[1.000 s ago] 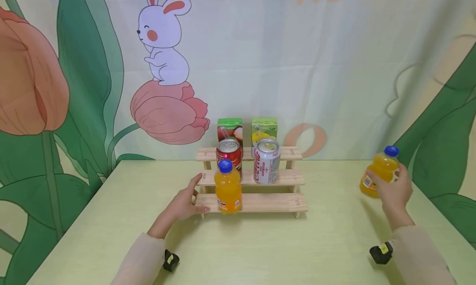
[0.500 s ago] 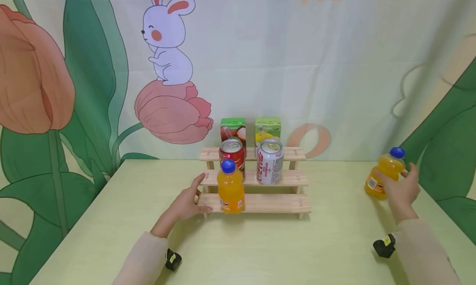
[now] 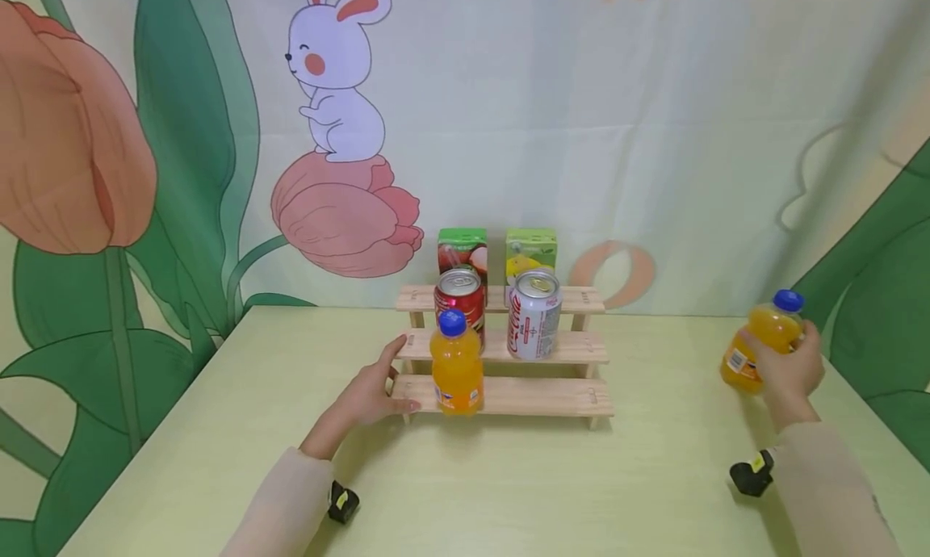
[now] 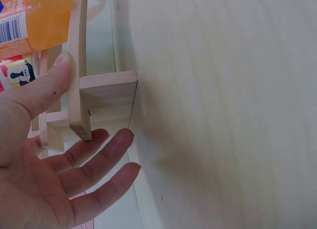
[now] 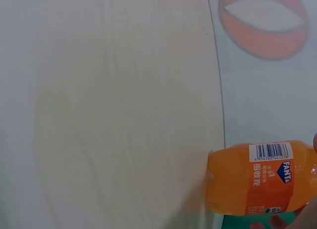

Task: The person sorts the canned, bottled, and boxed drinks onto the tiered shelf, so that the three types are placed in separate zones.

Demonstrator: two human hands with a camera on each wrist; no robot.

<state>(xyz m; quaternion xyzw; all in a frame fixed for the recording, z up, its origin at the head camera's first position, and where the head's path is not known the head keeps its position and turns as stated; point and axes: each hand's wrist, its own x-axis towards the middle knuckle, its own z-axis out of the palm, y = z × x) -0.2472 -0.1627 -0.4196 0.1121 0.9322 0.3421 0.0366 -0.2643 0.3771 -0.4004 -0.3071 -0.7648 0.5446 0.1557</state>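
Observation:
My right hand (image 3: pixel 788 377) grips a small orange Fanta bottle (image 3: pixel 753 349) with a blue cap at the right side of the table. The bottle leans a little, its base close over the tabletop; its label (image 5: pixel 270 177) shows in the right wrist view. On the left, my left hand (image 3: pixel 370 391) touches the end of a three-tier wooden rack (image 3: pixel 538 395). Its thumb (image 4: pixel 52 85) lies against the bottom tier while the other fingers spread loosely by the rack's side. A second Fanta bottle (image 3: pixel 458 367) stands upright at the left of the bottom tier.
On the middle tier stand a red can (image 3: pixel 460 291) and a white Coca-Cola can (image 3: pixel 534 319). Two juice boxes, one with a green top (image 3: pixel 462 246) and one light green (image 3: pixel 530 250), stand on the top tier. A printed curtain (image 3: pixel 690 177) hangs behind the table (image 3: pixel 508 492).
The head view has turned slightly, so the rack and left hand appear farther right. My right hand has shifted slightly rightward and lower with the bottle. The left hand keeps its place on the rack.

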